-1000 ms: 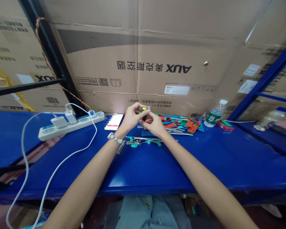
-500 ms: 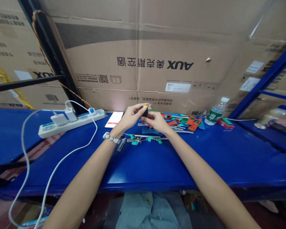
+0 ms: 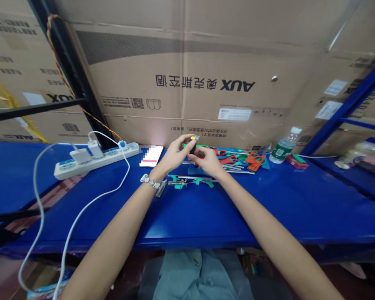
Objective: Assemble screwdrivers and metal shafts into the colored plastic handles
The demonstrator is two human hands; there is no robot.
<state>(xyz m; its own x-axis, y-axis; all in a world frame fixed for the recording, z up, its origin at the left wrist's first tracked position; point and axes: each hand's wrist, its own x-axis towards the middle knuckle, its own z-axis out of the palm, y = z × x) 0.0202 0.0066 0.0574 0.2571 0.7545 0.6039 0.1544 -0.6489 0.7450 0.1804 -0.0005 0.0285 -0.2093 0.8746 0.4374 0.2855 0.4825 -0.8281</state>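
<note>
My left hand (image 3: 176, 153) is closed at the top of an upright screwdriver (image 3: 192, 146) with a black and yellow handle. My right hand (image 3: 208, 161) is closed, its fingertips at the lower part of the same handle; the tip is hard to make out. Beneath the hands lies a blue piece (image 3: 196, 171), partly hidden. Nearer to me are lighter parts (image 3: 192, 182) with thin metal rods and green triggers. A small clear tank-like piece (image 3: 160, 189) lies beside my left wrist, which wears a metal watch or bracelet (image 3: 152, 182).
Orange, red and blue casings (image 3: 254, 161) are heaped right of my hands, near a water bottle (image 3: 283, 146) and a red box (image 3: 296, 161). To the left are a phone (image 3: 151, 156) and a power strip (image 3: 96, 160) with a white cable (image 3: 95, 196). Large cartons (image 3: 203, 50) stand behind.
Both hands stay on the screwdriver. The left fingers have shifted slightly around its yellow top, and the view has moved a little.
</note>
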